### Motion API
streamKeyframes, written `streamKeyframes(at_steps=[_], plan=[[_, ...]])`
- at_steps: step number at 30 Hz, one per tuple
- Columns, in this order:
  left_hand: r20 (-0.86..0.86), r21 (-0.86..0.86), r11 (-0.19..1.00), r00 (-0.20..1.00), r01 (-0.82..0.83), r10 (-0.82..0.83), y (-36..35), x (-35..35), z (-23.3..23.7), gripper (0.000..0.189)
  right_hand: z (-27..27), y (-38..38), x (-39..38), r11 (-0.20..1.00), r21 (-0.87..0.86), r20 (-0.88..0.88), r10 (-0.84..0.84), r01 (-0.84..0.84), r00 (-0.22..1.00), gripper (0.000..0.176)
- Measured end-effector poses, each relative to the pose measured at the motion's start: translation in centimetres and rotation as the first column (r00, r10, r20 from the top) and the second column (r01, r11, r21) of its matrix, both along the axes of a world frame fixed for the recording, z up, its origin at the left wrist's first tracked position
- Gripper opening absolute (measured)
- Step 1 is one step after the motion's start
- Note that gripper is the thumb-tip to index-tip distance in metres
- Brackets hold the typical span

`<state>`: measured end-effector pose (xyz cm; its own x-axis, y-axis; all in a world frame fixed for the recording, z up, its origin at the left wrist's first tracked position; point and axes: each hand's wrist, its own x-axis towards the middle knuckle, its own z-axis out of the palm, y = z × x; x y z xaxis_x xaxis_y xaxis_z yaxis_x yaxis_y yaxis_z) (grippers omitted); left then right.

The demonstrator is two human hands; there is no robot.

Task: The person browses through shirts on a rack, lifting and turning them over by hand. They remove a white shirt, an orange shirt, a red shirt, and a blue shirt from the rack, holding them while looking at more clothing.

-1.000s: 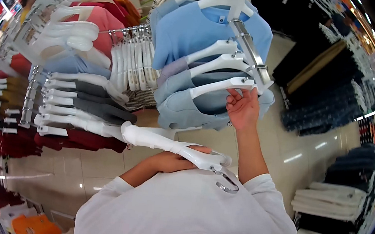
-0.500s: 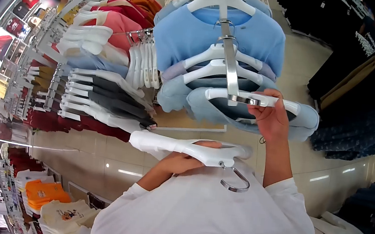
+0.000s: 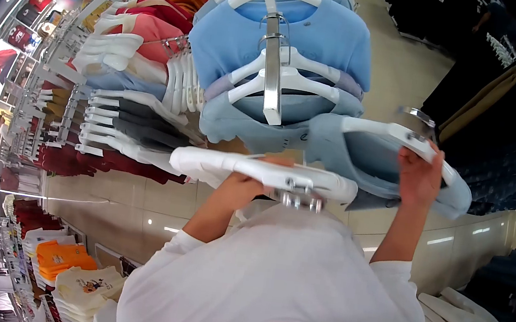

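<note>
My left hand (image 3: 243,188) is closed around white hangers (image 3: 316,182) held level in front of my chest. Their metal hooks are blurred and point toward me, and no garment is clearly visible on them. My right hand (image 3: 420,178) grips the white hanger (image 3: 371,127) of a light blue top (image 3: 362,154), right of the display rail and apart from it. This hanger's metal hook (image 3: 416,119) points up and away. Beyond the rail's front end (image 3: 270,114), another light blue top (image 3: 237,117) hangs on its own hanger.
A brighter blue sweatshirt (image 3: 342,49) hangs farther back on the rail. To the left are grey garments (image 3: 153,125) on hangers and an orange folded shirt (image 3: 64,261). Dark trousers (image 3: 489,164) hang at the right. A person stands at the far upper left.
My right hand has lifted the light blue top's hanger off the rail and moved it right. The hangers in my left hand have shifted slightly up and left, with their hooks turned.
</note>
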<state>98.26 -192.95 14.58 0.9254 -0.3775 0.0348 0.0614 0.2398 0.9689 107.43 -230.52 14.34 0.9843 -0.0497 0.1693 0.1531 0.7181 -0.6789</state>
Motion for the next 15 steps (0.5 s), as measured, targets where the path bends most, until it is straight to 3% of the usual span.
streamKeyframes(at_steps=[1, 3, 6, 8, 15], plan=[[0.184, -0.042, 0.999, 0.982, -0.023, 0.031, -0.5, 0.7, 0.3, 0.061, -0.2, -1.7, -0.6, 0.999, 0.007, 0.007, -0.040, 0.040, 0.999, 0.047], [0.050, -0.221, 0.973, 0.995, -0.069, 0.082, -1.2, 2.0, -0.2, 0.056, -0.4, -4.9, -2.1, 0.990, 0.027, 0.015, -0.137, 0.137, 0.990, 0.046], [0.105, -0.357, 0.934, 0.994, 0.019, 0.020, -1.3, 4.0, 0.8, 0.048, -0.3, -8.6, -4.7, 0.976, -0.022, 0.030, -0.216, 0.217, 0.976, 0.047], [0.058, -0.314, 0.948, 0.996, -0.042, 0.063, -1.2, 4.7, 1.3, 0.054, 0.0, -9.8, -6.5, 0.959, -0.029, 0.035, -0.282, 0.283, 0.959, 0.047], [0.039, -0.411, 0.910, 0.996, -0.059, 0.082, -1.2, 8.1, 0.8, 0.044, -1.4, -11.6, -10.6, 0.911, -0.047, -0.044, -0.412, 0.410, 0.910, 0.045]])
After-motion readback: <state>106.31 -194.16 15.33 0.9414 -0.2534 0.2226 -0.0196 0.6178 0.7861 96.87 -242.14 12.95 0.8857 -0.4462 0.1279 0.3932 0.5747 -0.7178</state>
